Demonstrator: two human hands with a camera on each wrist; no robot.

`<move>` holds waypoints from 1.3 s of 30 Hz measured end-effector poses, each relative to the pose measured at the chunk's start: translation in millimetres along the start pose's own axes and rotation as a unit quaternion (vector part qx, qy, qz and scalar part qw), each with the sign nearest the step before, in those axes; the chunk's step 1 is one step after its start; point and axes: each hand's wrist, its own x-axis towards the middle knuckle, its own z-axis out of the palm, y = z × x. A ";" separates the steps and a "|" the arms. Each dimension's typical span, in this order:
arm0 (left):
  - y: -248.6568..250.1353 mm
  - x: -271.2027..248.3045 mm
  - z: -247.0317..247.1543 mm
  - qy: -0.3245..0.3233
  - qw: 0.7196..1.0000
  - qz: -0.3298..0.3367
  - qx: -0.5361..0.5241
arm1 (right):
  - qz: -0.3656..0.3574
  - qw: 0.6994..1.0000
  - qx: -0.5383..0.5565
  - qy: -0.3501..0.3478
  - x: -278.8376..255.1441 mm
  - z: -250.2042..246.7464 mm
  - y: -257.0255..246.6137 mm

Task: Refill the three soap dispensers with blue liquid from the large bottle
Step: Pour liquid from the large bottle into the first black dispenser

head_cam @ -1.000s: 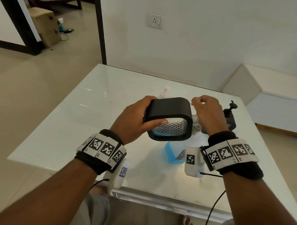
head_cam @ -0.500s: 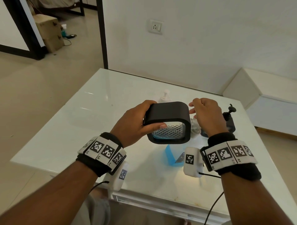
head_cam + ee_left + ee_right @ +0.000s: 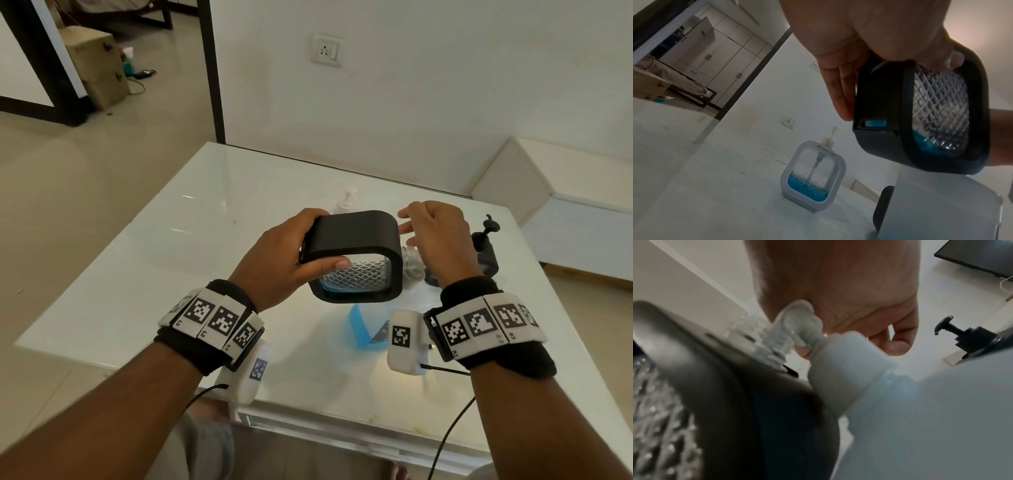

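Above the white desk (image 3: 144,274), the left hand (image 3: 274,267) wraps the black-framed dispenser (image 3: 356,253), held tipped on its side over the large bottle (image 3: 363,329). Its patterned clear panel looks hard and slick, so the black frame is the safer hold. The right hand (image 3: 435,236) hovers at its neck with fingers loose, gripping nothing. With little blue liquid inside, it is probably light.

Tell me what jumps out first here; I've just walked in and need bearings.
The black-framed dispenser, tipped on its side and held above the white table by the left hand, catches the eye, with a little blue liquid pooled inside. The right hand hovers at its neck end. A white dispenser stands behind on the table, blue at its bottom.
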 end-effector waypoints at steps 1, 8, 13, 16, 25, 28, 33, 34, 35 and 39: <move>-0.1 0.1 -0.2 0.001 1.000 0.002 0.001 | -0.001 1.000 0.003 0.002 0.2 -0.3 -0.8; -0.6 -0.2 0.0 0.006 1.000 0.003 0.003 | -0.005 0.999 -0.030 -0.015 2.7 1.0 2.1; 1.5 -0.1 0.3 0.003 1.000 -0.003 -0.005 | 0.001 0.999 -0.036 -0.021 1.5 2.5 5.3; 1.7 -0.1 0.7 0.004 1.000 -0.004 -0.005 | 0.005 1.000 -0.024 -0.017 1.2 2.7 6.1; 0.6 -0.2 -0.8 -0.001 1.000 -0.001 0.000 | -0.001 1.000 0.003 -0.008 3.5 3.0 1.4; -0.3 0.5 -0.8 0.001 1.000 0.001 0.002 | 0.000 1.000 -0.024 -0.008 4.1 4.1 2.6; 0.5 0.8 0.3 0.003 1.000 0.000 0.001 | 0.004 0.999 -0.034 -0.018 4.0 4.6 7.0; 0.7 0.7 0.7 0.002 1.000 0.000 -0.001 | 0.006 0.999 -0.031 -0.021 3.2 4.5 7.7; 0.7 0.6 1.0 0.000 1.000 -0.001 -0.002 | 0.009 0.999 -0.028 -0.021 2.2 4.3 8.1; 0.9 -0.2 0.9 0.001 1.000 -0.003 -0.003 | 0.018 0.999 -0.004 -0.028 1.3 2.9 7.1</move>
